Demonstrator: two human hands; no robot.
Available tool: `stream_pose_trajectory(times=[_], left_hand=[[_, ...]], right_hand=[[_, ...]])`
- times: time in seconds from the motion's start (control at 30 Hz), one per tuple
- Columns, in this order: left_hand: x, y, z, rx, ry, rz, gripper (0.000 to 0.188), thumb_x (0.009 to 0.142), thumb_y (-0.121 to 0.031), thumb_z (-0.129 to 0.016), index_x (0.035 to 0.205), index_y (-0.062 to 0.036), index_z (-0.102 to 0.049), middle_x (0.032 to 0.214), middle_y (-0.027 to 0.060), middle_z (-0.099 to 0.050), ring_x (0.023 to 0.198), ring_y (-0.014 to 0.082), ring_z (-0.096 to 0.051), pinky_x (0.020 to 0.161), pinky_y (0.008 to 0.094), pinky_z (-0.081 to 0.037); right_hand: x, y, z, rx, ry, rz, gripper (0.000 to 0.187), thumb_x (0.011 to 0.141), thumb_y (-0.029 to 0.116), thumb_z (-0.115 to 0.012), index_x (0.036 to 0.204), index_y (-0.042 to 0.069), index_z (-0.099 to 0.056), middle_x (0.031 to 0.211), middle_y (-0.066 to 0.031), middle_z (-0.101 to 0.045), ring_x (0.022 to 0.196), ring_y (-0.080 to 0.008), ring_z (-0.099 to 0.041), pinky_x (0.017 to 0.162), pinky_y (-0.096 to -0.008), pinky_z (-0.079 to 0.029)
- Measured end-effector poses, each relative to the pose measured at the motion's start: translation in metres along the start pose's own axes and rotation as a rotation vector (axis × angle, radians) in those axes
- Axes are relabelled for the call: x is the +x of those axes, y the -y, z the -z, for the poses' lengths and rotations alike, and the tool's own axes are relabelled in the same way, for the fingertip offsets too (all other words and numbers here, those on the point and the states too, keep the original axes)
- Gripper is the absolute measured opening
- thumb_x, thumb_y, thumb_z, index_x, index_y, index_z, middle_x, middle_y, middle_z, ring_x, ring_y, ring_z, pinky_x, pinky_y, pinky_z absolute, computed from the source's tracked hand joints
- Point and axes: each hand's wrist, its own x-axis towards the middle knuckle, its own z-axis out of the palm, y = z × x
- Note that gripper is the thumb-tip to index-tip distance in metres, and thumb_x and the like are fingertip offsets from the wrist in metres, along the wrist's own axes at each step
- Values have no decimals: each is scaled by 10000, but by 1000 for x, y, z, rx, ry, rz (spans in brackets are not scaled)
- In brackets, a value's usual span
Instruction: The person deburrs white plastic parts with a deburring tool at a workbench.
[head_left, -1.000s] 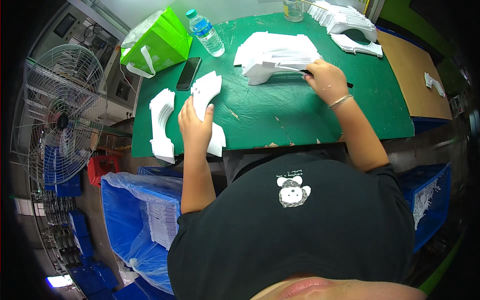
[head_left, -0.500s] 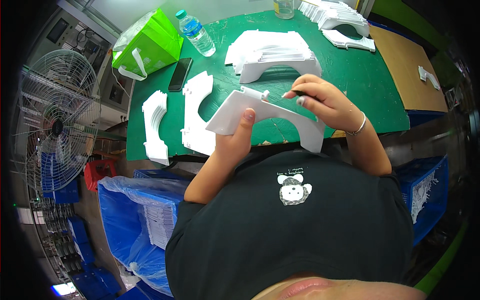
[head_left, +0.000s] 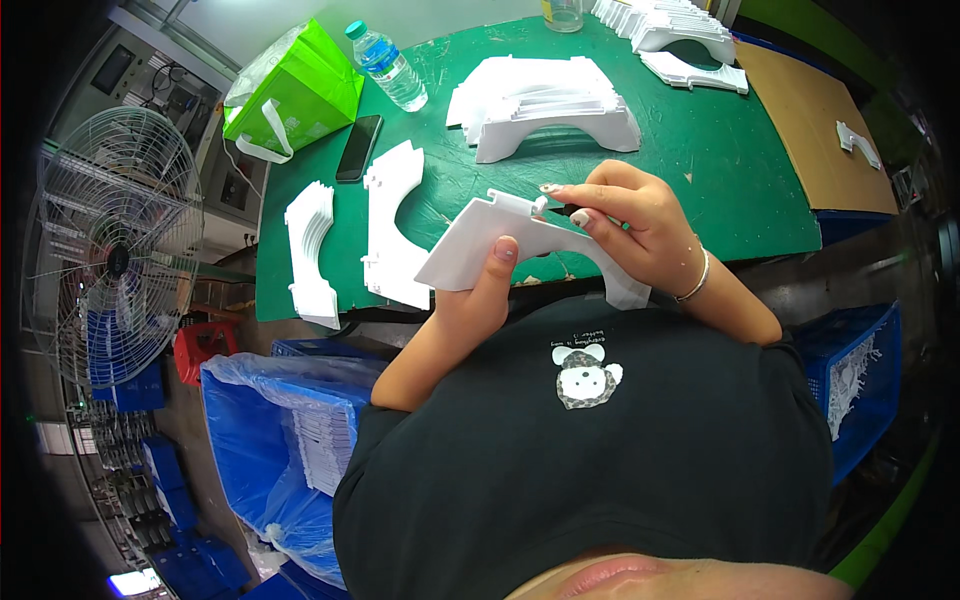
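Observation:
My left hand grips a white arched plastic part, thumb flat on its face, held tilted over the table's near edge. In my right hand is a small dark slim tool, pinched between thumb and fingers; its exact kind is hard to make out. The tool's tip meets the clip-like end on the part's upper edge. A stack of like white parts lies just beyond my hands. Left of the held part, two more groups rest on the table: a wider white part and a narrow stack.
The green table carries a phone, a water bottle, a green bag, a glass jar and more white parts. Cardboard lies right. Lined blue bin, blue crate and fan stand around.
My right hand has moved left and slightly down, bringing the dark tool from beside the white part onto its clip-like edge. My left hand still holds the part, shifted slightly down.

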Motion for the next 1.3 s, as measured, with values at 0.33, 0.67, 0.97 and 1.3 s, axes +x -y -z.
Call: stream_pose_trajectory(times=[0.33, 0.67, 0.97, 1.3], left_hand=[[-8, 0, -4, -166, 90, 62, 321, 1022, -211, -483, 1154, 68, -569, 1026, 146, -657, 949, 197, -645, 835, 316, -510], [-8, -4, -5, -174, 56, 47, 336, 1027, -223, -467, 1150, 71, -571, 1020, 142, -657, 949, 191, -641, 836, 315, -513], [-14, 8, 4, -55, 88, -35, 312, 1013, -200, -473, 1118, 60, -609, 961, 126, -672, 884, 174, -642, 775, 307, -507], [-10, 3, 7, -26, 103, -107, 308, 989, -208, -507, 1086, 54, -636, 918, 126, -680, 802, 161, -628, 699, 286, -493]], right_hand=[[3, 1, -3, -415, -208, -65, 245, 825, 70, -685, 1065, 80, -733, 747, -66, -587, 617, -190, -565, 547, -310, -447], [-2, 6, -7, -4, -122, 6, 245, 809, 45, -676, 1045, 66, -738, 720, -71, -601, 604, -175, -567, 538, -293, -444], [0, 2, -7, -320, -137, -149, 199, 851, 89, -657, 1028, 52, -740, 712, -80, -592, 610, -176, -573, 550, -305, -443], [-4, 0, -2, 298, 37, -85, 207, 884, 80, -620, 1047, 31, -738, 708, -50, -568, 629, -122, -508, 552, -274, -390]])
